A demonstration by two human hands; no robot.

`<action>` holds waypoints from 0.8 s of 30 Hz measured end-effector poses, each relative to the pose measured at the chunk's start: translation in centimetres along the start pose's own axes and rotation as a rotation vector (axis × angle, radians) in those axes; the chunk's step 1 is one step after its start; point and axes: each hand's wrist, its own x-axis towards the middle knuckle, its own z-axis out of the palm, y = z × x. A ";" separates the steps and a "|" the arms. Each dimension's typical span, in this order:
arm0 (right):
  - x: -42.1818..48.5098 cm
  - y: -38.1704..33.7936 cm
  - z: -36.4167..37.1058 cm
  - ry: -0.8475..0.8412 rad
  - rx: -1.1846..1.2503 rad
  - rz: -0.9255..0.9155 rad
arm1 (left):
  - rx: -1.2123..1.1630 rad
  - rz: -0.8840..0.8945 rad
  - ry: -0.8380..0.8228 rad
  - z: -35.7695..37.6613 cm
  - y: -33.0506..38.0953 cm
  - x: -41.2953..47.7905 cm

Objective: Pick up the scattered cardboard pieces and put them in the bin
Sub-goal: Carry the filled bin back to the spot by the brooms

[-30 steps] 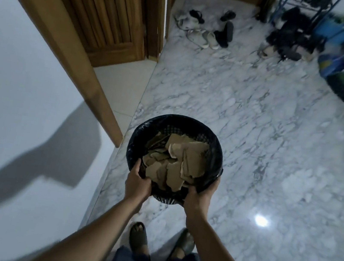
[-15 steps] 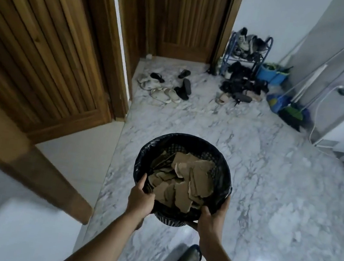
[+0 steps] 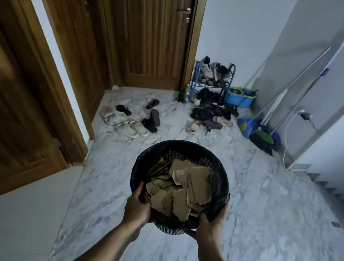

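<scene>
you hold the bin [image 3: 185, 152] up off the marble floor [image 3: 266, 213] | cardboard pieces [image 3: 182, 188]: heaped inside it | your left grip [image 3: 137, 208]: grasping its near-left rim | your right grip [image 3: 210, 224]: grasping its near-right wall | sandals [image 3: 131, 127]: scattered near the far wooden door [image 3: 154, 37]

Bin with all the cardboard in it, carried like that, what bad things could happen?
The cardboard pieces are heaped close to the near rim of the bin, so a jolt might spill some. The left hand and right hand hold only its near side, so it could tip forward. Sandals lie scattered on the floor ahead, a possible trip.
</scene>
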 end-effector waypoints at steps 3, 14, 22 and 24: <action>5.4 -2.9 0.7 0.011 0.016 -0.019 | -0.067 -0.020 -0.041 2.4 3.5 4.8; 27.6 -12.8 5.5 0.132 0.051 -0.038 | -0.080 -0.029 -0.173 10.9 15.0 28.7; 42.9 -18.5 4.9 0.287 0.092 -0.038 | 0.042 -0.044 -0.272 20.8 23.7 42.3; 47.8 -19.4 4.4 0.327 0.058 -0.043 | 0.060 -0.047 -0.288 24.0 25.6 46.3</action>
